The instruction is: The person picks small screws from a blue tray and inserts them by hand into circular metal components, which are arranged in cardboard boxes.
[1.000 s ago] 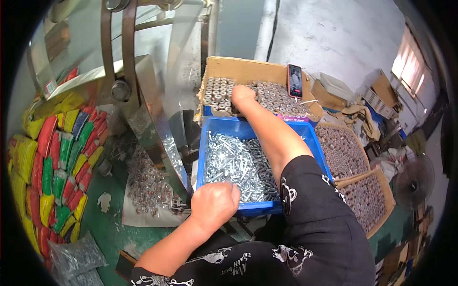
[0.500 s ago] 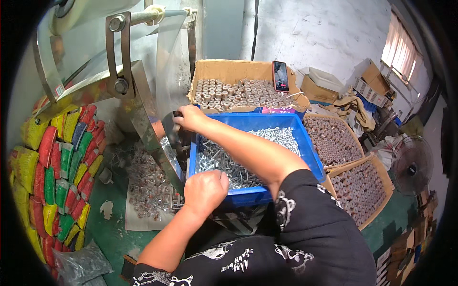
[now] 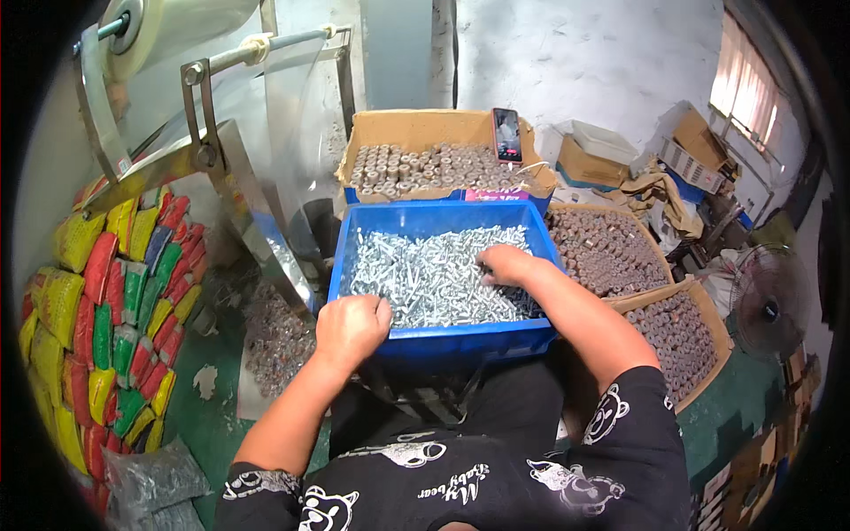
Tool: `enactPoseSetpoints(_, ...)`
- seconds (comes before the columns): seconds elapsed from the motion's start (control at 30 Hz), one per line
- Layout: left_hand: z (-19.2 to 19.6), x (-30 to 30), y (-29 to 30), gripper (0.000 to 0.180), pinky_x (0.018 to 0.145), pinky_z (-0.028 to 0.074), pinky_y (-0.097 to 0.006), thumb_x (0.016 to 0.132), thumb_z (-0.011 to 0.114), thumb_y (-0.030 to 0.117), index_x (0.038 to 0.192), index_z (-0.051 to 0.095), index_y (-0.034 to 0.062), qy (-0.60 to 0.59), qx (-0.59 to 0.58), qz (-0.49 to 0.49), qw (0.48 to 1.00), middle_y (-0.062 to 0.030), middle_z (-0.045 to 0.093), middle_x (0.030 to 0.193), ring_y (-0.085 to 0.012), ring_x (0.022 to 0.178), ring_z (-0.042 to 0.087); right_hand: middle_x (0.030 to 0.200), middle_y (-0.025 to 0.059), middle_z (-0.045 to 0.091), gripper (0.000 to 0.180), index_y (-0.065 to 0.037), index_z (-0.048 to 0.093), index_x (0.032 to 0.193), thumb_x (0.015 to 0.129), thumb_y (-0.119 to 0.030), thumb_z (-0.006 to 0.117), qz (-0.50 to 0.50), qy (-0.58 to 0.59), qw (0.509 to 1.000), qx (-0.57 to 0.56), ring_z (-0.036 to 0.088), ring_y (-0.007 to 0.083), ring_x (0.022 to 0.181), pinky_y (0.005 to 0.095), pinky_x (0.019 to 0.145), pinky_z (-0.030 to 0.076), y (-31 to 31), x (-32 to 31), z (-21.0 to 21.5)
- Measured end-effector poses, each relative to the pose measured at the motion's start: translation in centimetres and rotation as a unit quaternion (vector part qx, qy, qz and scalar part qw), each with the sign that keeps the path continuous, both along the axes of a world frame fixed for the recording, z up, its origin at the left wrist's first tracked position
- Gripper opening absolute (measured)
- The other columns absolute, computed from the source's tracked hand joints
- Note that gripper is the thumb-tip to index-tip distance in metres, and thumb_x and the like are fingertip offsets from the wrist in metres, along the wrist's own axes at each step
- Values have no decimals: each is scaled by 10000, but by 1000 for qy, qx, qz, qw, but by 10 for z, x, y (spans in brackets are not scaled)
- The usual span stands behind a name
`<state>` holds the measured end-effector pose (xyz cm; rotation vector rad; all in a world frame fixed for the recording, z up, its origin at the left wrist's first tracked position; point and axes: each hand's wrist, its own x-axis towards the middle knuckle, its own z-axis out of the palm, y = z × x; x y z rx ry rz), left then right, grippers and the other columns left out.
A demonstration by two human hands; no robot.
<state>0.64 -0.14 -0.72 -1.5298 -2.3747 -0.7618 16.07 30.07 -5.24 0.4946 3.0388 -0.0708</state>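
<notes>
A blue plastic bin [image 3: 447,334] stands in front of me, spread full of small shiny metal screws [image 3: 412,279]. At the bin's right side my right hand [image 3: 508,265] reaches in from above, its fingers curled down among the screws. My left hand [image 3: 351,327] is a closed fist at the bin's near left corner. Its palm side is turned away, so whatever it holds is hidden. Left of the bin stands a metal frame [image 3: 252,221] with clear plastic film [image 3: 288,115] hanging from a bar.
Behind the bin, a cardboard box [image 3: 425,126] holds many small round metal pieces, with a phone [image 3: 506,135] propped on it. Two open boxes [image 3: 668,323] of similar pieces are at right, beside a fan [image 3: 768,305]. Coloured sacks [image 3: 115,319] are stacked at left.
My right hand has left the metal frame at the left, swung rightward and come down into the screws. My left hand stays a fist near the bin's corner. The whole view has shifted.
</notes>
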Motion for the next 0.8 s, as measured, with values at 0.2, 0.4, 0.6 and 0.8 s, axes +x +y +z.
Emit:
enactPoseSetpoints(0.2, 0, 2, 1, 320, 632, 491, -486, 832, 535, 280, 639, 630, 44, 5, -21, -2, 1000, -191, 621, 677, -389, 658, 610, 920, 173, 676, 267, -64, 680, 981, 745, -177, 735, 6, -18, 999, -35, 639, 348, 909, 419, 796, 496, 10, -7, -4)
enactPoseSetpoints(0.4, -2, 3, -2, 290, 608, 495, -474, 827, 554, 249, 631, 624, 47, 15, 11, 8, 1000, -177, 619, 669, -379, 643, 610, 762, 171, 659, 115, -56, 676, 808, 710, -37, 619, 25, 94, 994, -60, 644, 330, 731, 393, 676, 498, 20, -8, -11)
enactPoseSetpoints(0.6, -6, -2, -2, 304, 600, 501, -464, 838, 552, 229, 601, 596, 44, 6, 38, -12, 999, -162, 619, 657, -371, 618, 608, 709, 76, 631, 100, -35, 641, 854, 878, -111, 581, -52, 262, 944, -194, 607, 216, 647, 324, 577, 474, 15, -5, 14)
enactPoseSetpoints(0.8, -8, -8, -2, 306, 566, 503, -468, 840, 557, 236, 605, 615, 48, -22, 64, -49, 996, -161, 619, 628, -359, 592, 617, 660, -5, 506, 141, -58, 602, 894, 954, -168, 537, -283, 254, 676, -632, 459, 92, 528, 234, 442, 382, 19, -45, 32)
